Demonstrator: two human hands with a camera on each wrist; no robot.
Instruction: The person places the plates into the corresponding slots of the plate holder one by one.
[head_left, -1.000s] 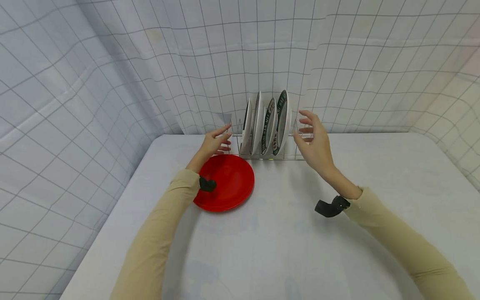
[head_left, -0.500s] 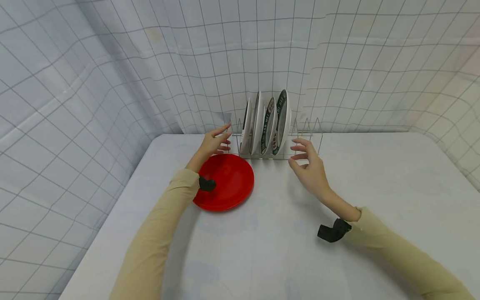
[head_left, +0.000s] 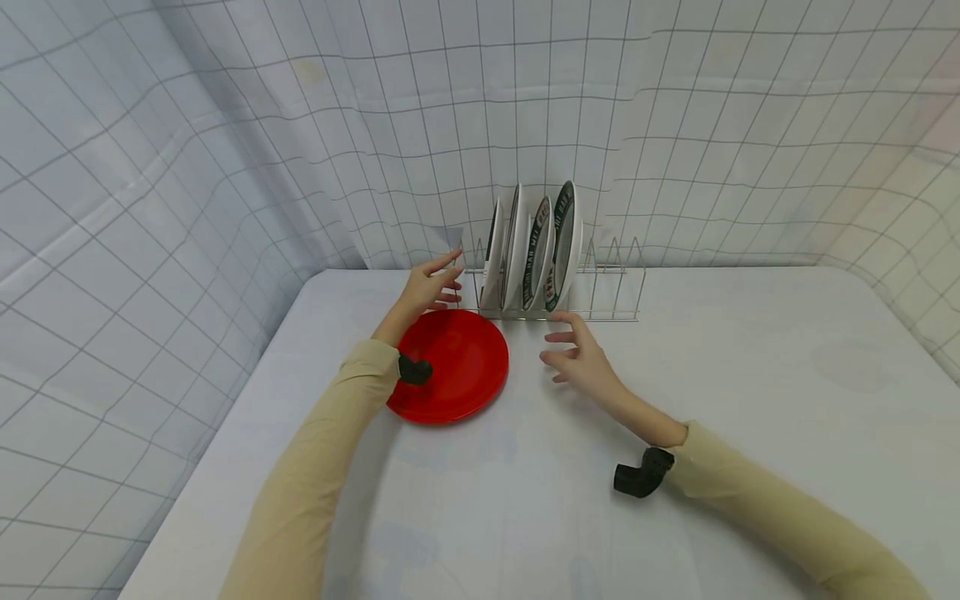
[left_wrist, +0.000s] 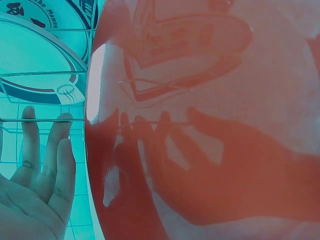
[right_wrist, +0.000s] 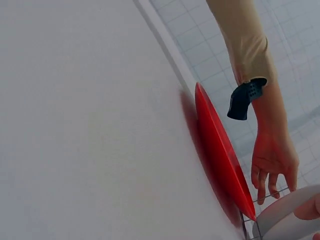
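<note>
A round red plate lies on the table in front of the left part of a wire dish rack. Several white plates with dark lettered rims stand on edge in the rack. My left hand is at the rack's left end, fingers extended. In the left wrist view the fingertips of that hand meet a rack wire; whether they touch it I cannot tell. My right hand hovers just right of the red plate, in front of the rack, fingers loosely bent and holding nothing.
A white table spreads toward me and to the right. White gridded cloth hangs behind and at the left side. Black wrist cameras jut from both sleeves. Bare slots show at the rack's right end.
My right hand has come down from the rack's right side, toward me and to the left, nearer the red plate. The left hand, red plate and racked plates stay put.
</note>
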